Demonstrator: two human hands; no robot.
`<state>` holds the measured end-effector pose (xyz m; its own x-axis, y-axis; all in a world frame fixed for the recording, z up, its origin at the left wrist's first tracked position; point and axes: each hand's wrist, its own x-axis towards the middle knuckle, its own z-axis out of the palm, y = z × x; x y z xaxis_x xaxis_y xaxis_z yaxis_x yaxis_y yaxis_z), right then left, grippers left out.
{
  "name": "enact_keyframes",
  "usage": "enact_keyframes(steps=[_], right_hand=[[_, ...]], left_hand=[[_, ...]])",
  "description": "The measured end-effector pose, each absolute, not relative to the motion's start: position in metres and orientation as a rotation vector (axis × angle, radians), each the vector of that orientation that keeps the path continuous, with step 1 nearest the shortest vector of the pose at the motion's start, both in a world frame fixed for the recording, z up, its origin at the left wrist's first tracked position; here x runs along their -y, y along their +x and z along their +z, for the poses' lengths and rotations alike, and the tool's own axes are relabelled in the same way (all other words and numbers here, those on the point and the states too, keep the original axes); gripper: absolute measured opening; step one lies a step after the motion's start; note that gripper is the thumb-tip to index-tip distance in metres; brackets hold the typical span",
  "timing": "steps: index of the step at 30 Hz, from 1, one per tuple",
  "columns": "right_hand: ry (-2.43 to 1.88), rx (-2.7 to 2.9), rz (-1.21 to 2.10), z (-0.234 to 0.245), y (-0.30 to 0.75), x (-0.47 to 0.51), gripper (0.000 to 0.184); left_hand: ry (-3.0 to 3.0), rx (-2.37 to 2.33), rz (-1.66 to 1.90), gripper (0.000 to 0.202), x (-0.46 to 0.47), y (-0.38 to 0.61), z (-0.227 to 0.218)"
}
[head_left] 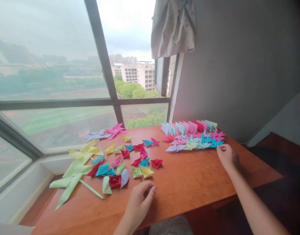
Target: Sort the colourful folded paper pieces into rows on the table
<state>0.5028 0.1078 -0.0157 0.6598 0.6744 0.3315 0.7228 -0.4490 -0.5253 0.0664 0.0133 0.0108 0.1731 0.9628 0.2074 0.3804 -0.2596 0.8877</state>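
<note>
My right hand (227,157) reaches to the right end of the rows of folded paper cranes. Its fingers are pinched at the edge of a blue paper crane (216,143), the tips partly hidden. Other cranes in purple, pink, red and pale green, such as a lavender crane (176,148), sit close together to its left. My left hand (141,201) rests near the table's front edge, fingers curled in, with nothing visible in it. Just beyond it lie small folded paper boats, among them a yellow boat (146,172) and a lilac paper piece (125,178).
Paper pinwheels, including a green pinwheel (73,178) and a pink pinwheel (116,131), lie along the wooden table's (184,182) left side. Folded cards (186,126) stand in a row behind the cranes. A window (49,52) and a grey wall (228,65) border the table.
</note>
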Motion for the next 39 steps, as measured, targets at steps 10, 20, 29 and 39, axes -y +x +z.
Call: enact_keyframes(steps=[10, 20, 29, 39], right_hand=[[-1.664, 1.509, 0.311, -0.018, 0.336, -0.072, 0.029], [-1.298, 1.754, 0.600, -0.012, 0.221, -0.046, 0.018], [-1.293, 1.746, 0.537, -0.013, 0.216, -0.041, 0.019], [-1.519, 1.653, 0.363, -0.024, 0.239, -0.071, 0.024]], left_hand=[[1.825, -1.259, 0.947, 0.026, 0.000, 0.058, 0.011], [1.800, -1.205, 0.994, 0.022, 0.003, 0.059, 0.009], [1.804, -1.218, 1.011, 0.021, 0.003, 0.060, 0.009], [1.829, -1.222, 0.980, 0.019, 0.002, 0.059, 0.004]])
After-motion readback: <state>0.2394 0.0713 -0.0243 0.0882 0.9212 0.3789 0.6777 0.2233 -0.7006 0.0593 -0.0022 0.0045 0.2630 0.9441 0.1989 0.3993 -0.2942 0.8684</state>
